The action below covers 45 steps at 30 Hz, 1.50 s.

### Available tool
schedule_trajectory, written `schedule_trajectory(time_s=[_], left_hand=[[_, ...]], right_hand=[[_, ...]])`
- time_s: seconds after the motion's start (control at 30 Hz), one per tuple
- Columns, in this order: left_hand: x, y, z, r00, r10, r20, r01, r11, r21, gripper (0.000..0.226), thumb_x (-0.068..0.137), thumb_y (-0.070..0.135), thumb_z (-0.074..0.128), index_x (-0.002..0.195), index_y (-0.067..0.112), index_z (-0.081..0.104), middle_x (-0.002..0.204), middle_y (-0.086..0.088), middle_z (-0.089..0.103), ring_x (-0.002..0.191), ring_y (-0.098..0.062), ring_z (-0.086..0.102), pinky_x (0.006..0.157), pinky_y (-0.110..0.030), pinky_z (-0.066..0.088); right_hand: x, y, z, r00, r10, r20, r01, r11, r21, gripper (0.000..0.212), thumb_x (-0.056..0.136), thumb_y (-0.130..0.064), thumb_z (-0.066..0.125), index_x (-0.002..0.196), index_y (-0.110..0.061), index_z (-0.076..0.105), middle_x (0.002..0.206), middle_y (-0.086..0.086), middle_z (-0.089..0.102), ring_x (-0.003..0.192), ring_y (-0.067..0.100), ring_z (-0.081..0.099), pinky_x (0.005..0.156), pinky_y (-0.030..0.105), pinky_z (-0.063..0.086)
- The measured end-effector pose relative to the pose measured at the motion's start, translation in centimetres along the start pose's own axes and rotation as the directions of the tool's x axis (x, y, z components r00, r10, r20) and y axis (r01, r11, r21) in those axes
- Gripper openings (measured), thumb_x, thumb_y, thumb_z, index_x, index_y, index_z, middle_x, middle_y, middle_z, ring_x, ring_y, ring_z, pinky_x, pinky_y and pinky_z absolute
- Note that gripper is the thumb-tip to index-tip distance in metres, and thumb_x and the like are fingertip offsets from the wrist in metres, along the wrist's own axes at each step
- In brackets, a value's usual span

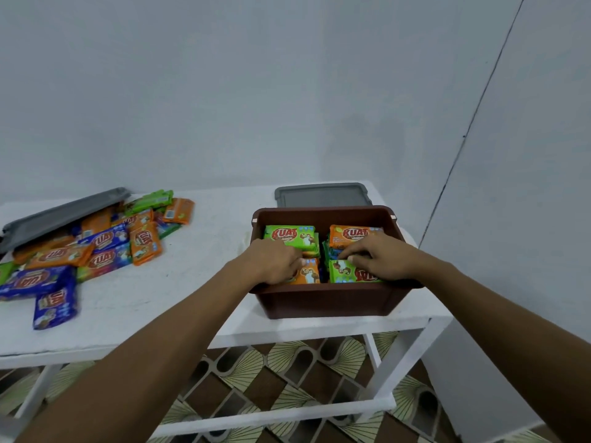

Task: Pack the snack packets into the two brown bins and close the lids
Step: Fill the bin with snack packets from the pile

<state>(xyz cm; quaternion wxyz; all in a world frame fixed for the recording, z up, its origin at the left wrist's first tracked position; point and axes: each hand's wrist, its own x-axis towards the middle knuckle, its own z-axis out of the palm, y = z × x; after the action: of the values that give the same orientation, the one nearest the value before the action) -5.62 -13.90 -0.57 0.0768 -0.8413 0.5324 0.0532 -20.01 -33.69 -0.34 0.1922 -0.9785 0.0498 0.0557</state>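
A brown bin (pixel 323 302) stands open on the right part of the white table and holds several snack packets. At its back lie a green packet (pixel 289 235) and an orange packet (pixel 348 234). My left hand (pixel 275 260) reaches into the bin's near left side, fingers curled on an orange packet (pixel 308 274). My right hand (pixel 379 259) rests in the near right side, fingers curled on a green packet (pixel 347 272). A pile of loose packets (pixel 96 247), blue, orange and green, lies on the table's left side.
A grey lid (pixel 323 196) lies flat behind the bin. Another grey lid (pixel 60 215) leans over the back of the loose pile at far left. The white table (pixel 198 251) stands against a pale wall, its right edge just beyond the bin. Patterned floor shows below.
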Motion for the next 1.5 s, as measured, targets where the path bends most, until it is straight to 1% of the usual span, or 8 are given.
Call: schedule_trajectory(time_s=[0.1, 0.5, 0.77, 0.97, 1.1, 1.37, 1.43, 1.5], left_hand=[[-0.4, -0.5, 0.3, 0.997, -0.007, -0.072, 0.014, 0.996, 0.089, 0.044, 0.103, 0.047, 0.025, 0.106, 0.02, 0.059, 0.103, -0.009, 0.065, 0.095, -0.026, 0.061, 0.07, -0.031, 0.036], [-2.2, -4.6, 0.4, 0.993, -0.096, -0.073, 0.104, 0.988, 0.113, 0.047, 0.102, 0.05, 0.024, 0.116, 0.026, 0.062, 0.108, -0.007, 0.067, 0.099, -0.026, 0.061, 0.07, -0.032, 0.037], [-2.2, -4.3, -0.1, 0.984, -0.122, 0.13, 0.142, 0.977, -0.161, 0.057, 0.101, 0.055, 0.02, 0.126, 0.021, 0.059, 0.13, -0.006, 0.06, 0.121, -0.025, 0.052, 0.09, -0.035, 0.037], [-2.5, -4.5, -0.6, 0.979, -0.083, 0.185, 0.128, 0.961, -0.244, 0.053, 0.102, 0.051, 0.024, 0.13, 0.022, 0.058, 0.135, -0.005, 0.058, 0.125, -0.023, 0.05, 0.099, -0.034, 0.035], [-2.6, -4.4, -0.6, 0.977, -0.059, 0.203, 0.106, 0.969, -0.224, 0.054, 0.102, 0.052, 0.022, 0.137, 0.025, 0.051, 0.141, -0.001, 0.053, 0.13, -0.022, 0.046, 0.101, -0.035, 0.033], [-2.2, -5.4, -0.3, 0.973, 0.002, 0.232, 0.063, 0.96, -0.272, 0.053, 0.101, 0.053, 0.023, 0.119, 0.025, 0.064, 0.11, 0.001, 0.064, 0.1, -0.015, 0.055, 0.09, -0.034, 0.04], [-2.0, -5.8, -0.1, 0.986, 0.028, 0.164, 0.028, 0.944, -0.328, 0.055, 0.101, 0.051, 0.028, 0.101, 0.013, 0.067, 0.089, -0.005, 0.066, 0.08, -0.018, 0.058, 0.082, -0.036, 0.047], [-1.6, -6.5, -0.1, 0.999, 0.05, 0.007, -0.046, 0.954, -0.296, 0.047, 0.101, 0.047, 0.037, 0.094, 0.011, 0.067, 0.084, -0.006, 0.067, 0.073, -0.019, 0.06, 0.073, -0.038, 0.05]], right_hand=[[0.0, -0.4, 0.4, 0.999, -0.009, -0.04, 0.008, 1.0, -0.015, 0.032, 0.102, -0.027, 0.046, 0.127, -0.022, 0.063, 0.13, -0.006, 0.061, 0.104, 0.004, 0.052, 0.088, 0.022, 0.047], [3.7, -3.4, 0.9, 0.985, -0.122, -0.121, 0.106, 0.985, -0.135, 0.031, 0.099, -0.018, 0.044, 0.119, -0.02, 0.068, 0.123, -0.004, 0.067, 0.11, 0.015, 0.06, 0.092, 0.036, 0.049], [3.7, -3.7, 1.1, 0.995, -0.046, -0.086, 0.026, 0.975, -0.219, 0.035, 0.098, -0.015, 0.042, 0.121, -0.019, 0.068, 0.126, -0.001, 0.066, 0.111, 0.017, 0.06, 0.089, 0.028, 0.045], [4.4, -3.7, 0.4, 1.0, 0.009, 0.02, -0.006, 0.991, -0.137, 0.034, 0.097, -0.011, 0.043, 0.114, -0.021, 0.071, 0.125, -0.002, 0.065, 0.108, 0.014, 0.058, 0.092, 0.026, 0.045], [4.5, -4.3, 0.7, 0.995, 0.044, 0.091, -0.026, 0.981, -0.19, 0.037, 0.1, -0.016, 0.037, 0.128, -0.022, 0.062, 0.134, 0.0, 0.059, 0.118, 0.019, 0.055, 0.096, 0.03, 0.042], [4.2, -4.1, 0.4, 0.996, 0.048, 0.077, -0.024, 0.959, -0.281, 0.037, 0.1, -0.018, 0.038, 0.126, -0.022, 0.064, 0.128, 0.0, 0.063, 0.109, 0.018, 0.059, 0.089, 0.028, 0.046], [4.3, -3.8, 0.6, 0.999, 0.028, 0.031, -0.021, 0.975, -0.22, 0.036, 0.099, -0.017, 0.039, 0.12, -0.022, 0.068, 0.125, -0.001, 0.065, 0.107, 0.017, 0.061, 0.091, 0.03, 0.051], [4.8, -3.3, 0.6, 0.996, -0.006, -0.089, -0.006, 0.991, -0.132, 0.031, 0.097, -0.019, 0.043, 0.11, -0.024, 0.071, 0.115, -0.002, 0.069, 0.098, 0.015, 0.064, 0.085, 0.033, 0.055]])
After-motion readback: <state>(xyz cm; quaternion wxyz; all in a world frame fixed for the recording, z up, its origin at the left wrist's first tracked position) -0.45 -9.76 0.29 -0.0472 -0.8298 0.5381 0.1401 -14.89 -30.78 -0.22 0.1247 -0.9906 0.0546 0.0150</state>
